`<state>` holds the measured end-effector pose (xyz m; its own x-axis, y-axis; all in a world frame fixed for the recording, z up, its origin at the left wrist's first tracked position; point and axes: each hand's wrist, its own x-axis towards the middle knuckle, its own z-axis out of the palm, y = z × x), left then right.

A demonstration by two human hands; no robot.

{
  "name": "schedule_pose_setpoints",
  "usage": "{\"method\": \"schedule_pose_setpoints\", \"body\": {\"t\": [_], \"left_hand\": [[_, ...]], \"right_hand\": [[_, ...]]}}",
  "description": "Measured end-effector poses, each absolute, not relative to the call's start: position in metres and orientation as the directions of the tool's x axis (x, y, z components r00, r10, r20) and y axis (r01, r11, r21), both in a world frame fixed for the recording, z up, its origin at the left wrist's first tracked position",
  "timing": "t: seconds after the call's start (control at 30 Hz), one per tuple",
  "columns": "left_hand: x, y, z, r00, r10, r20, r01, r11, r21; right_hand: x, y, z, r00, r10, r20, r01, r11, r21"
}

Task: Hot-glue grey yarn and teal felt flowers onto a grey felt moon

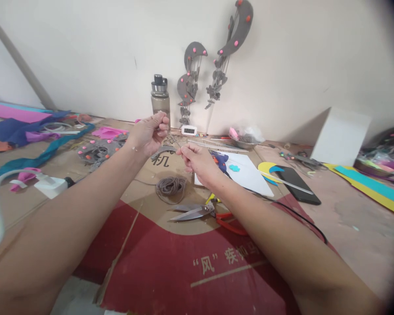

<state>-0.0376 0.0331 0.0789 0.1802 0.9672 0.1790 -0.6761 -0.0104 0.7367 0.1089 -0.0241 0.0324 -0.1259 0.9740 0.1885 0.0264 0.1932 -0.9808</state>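
Note:
Both arms reach forward over the cardboard [157, 280]. My left hand [151, 133] is raised in front of the dark bottle [160, 98], its fingers pinched together. To its right and a little lower, my right hand [197, 162] is also pinched. A thin grey cord [175, 141] runs between the fingertips of the two hands. Below them lies a coil of grey-brown cord [171, 188]. Nearer to me, scissors [197, 213] with red handles rest with their blades apart, partly under my right forearm.
Grey crescent hangings [243, 30] with pink and orange dots are on the wall. At right are white paper [252, 177], a black phone [298, 186] and a leaning white card [341, 135]. A white plug [51, 187], teal cloth [49, 151] and felt pieces lie left.

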Motion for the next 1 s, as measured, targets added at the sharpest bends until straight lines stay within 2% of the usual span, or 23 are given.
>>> {"method": "schedule_pose_setpoints", "body": {"t": [0.2, 0.33, 0.43, 0.5, 0.57, 0.67, 0.8, 1.0], "left_hand": [[-0.043, 0.039, 0.076, 0.124, 0.976, 0.181, -0.669, -0.053, 0.741], [-0.047, 0.044, 0.072, 0.126, 0.966, 0.225, -0.621, -0.100, 0.778], [-0.046, 0.043, 0.071, 0.148, 0.954, 0.260, -0.589, -0.127, 0.798], [-0.043, 0.041, 0.071, 0.193, 0.948, 0.253, -0.556, -0.107, 0.824], [-0.040, 0.038, 0.070, 0.278, 0.932, 0.232, -0.510, -0.062, 0.858], [-0.036, 0.032, 0.069, 0.416, 0.885, 0.207, -0.440, -0.003, 0.898], [-0.034, 0.027, 0.068, 0.515, 0.837, 0.184, -0.384, 0.034, 0.923], [-0.033, 0.024, 0.068, 0.570, 0.797, 0.199, -0.360, 0.025, 0.932]], "right_hand": [[0.107, -0.024, 0.028, -0.138, 0.981, 0.140, 0.008, 0.143, -0.990], [0.108, -0.019, 0.021, -0.169, 0.975, 0.146, 0.167, 0.174, -0.970], [0.112, -0.015, 0.022, -0.158, 0.947, 0.279, 0.375, 0.319, -0.870], [0.116, -0.015, 0.027, -0.091, 0.898, 0.430, 0.432, 0.424, -0.796], [0.120, -0.016, 0.035, 0.004, 0.843, 0.538, 0.396, 0.493, -0.775], [0.125, -0.020, 0.047, 0.081, 0.808, 0.584, 0.282, 0.543, -0.791], [0.125, -0.025, 0.056, 0.078, 0.826, 0.559, 0.197, 0.537, -0.820], [0.124, -0.025, 0.056, -0.014, 0.843, 0.538, 0.210, 0.529, -0.822]]}}
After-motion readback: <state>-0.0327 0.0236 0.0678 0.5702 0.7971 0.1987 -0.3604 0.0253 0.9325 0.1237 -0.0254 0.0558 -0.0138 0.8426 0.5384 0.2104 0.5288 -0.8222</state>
